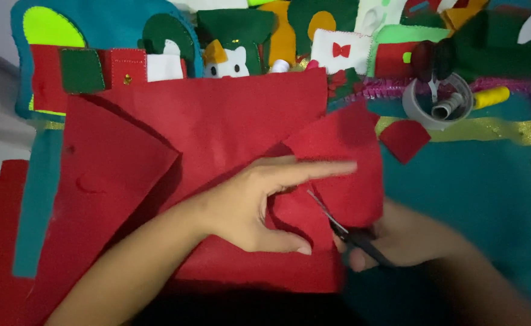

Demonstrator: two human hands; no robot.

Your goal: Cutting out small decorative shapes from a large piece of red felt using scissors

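Note:
A large red felt sheet (217, 121) lies spread over teal fabric (489, 193). My left hand (259, 205) rests on it, forefinger stretched to the right and thumb curled under, pinching a raised flap of the red felt (344, 163). My right hand (410, 238), blurred, grips dark-handled scissors (344, 232) whose blades point up-left into the felt just below the flap. A small cut-off piece of red felt (403, 140) lies on the teal fabric to the right.
Along the far edge lie several felt pieces in green, white, orange and red (247, 42). A grey tape roll (437, 102) holds small spools, with a yellow thread spool (491, 96) beside it. A gold glitter strip (489, 130) crosses the teal fabric.

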